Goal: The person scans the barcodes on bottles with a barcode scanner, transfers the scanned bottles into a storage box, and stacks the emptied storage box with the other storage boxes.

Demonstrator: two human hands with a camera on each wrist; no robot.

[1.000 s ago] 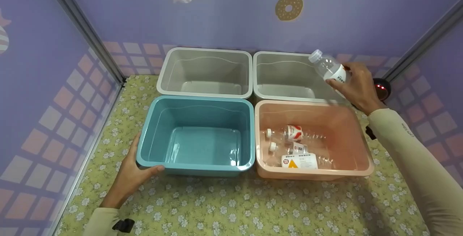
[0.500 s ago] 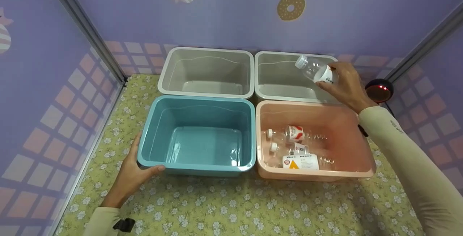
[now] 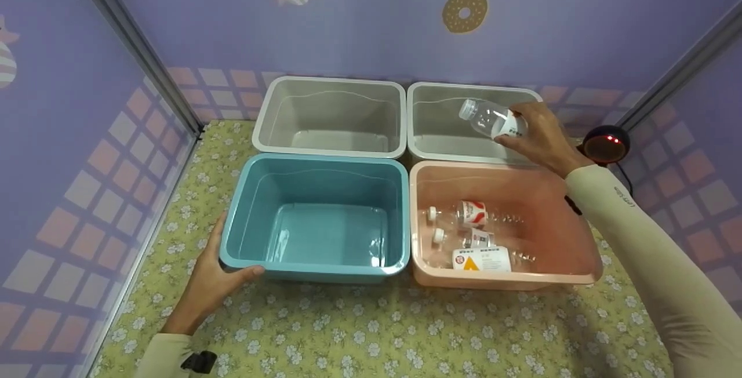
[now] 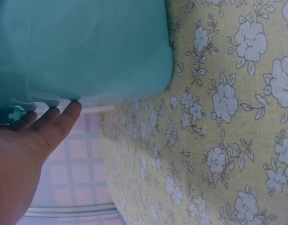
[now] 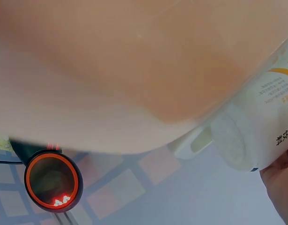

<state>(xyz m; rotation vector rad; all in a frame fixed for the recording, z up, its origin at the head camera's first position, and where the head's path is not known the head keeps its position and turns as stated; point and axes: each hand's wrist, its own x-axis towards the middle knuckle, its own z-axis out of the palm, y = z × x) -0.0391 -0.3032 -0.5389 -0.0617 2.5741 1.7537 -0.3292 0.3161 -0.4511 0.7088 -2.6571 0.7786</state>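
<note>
My right hand (image 3: 539, 134) holds a small clear plastic bottle (image 3: 487, 118) by its labelled lower half. Tilted cap-first to the left, the bottle overlaps the opening of the back right grey bin (image 3: 476, 156) in the head view. Its base and white label show at the right of the right wrist view. At the near left corner of the blue bin (image 3: 316, 271), my left hand (image 3: 214, 279) lies with its thumb along the front rim and straight fingers against the outer side. Several plastic bottles (image 3: 481, 259) lie in the pink bin (image 3: 498, 280).
A second grey bin (image 3: 330, 149) stands behind the blue one. The bins sit close together on a floral cloth (image 3: 359, 331). Right of them is a round black device (image 3: 606, 145) with red lights. Purple patterned walls (image 3: 371, 13) enclose the back and sides.
My right hand has carried the bottle leftward and lower, from the right end of the back right grey bin to over its opening. The left hand has stayed at the blue bin.
</note>
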